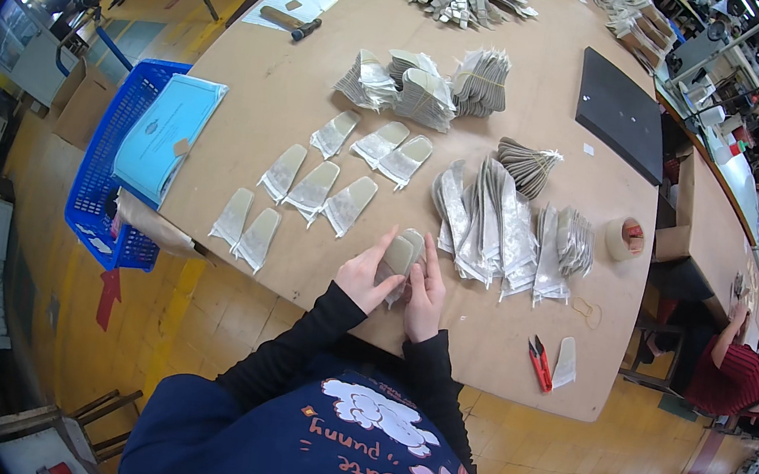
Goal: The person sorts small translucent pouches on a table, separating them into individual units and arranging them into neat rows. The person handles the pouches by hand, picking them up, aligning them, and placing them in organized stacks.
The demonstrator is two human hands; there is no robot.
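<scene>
Close to the table's near edge, a small stack of tongue-shaped grey-beige pieces (400, 255) stands between my two hands. My left hand (364, 279) grips it from the left, the thumb across its front. On the other side my right hand (425, 299) presses against it with fingers stretched upward. How many pieces are in the stack I cannot tell. Similar single pieces (312, 187) lie spread in short rows to the left. Right of my hands are fanned bundles of longer pieces (487, 221), with a smaller bundle (574, 243) beside them.
Red thread snips (540, 364) and one loose piece (566, 362) lie at the near right, below a tape roll (625, 239). Farther off are tied bundles (425, 94), a hammer (290, 24) and a black board (620, 113). A blue basket (93, 171) adjoins the left edge. Another person (733, 365) sits at right.
</scene>
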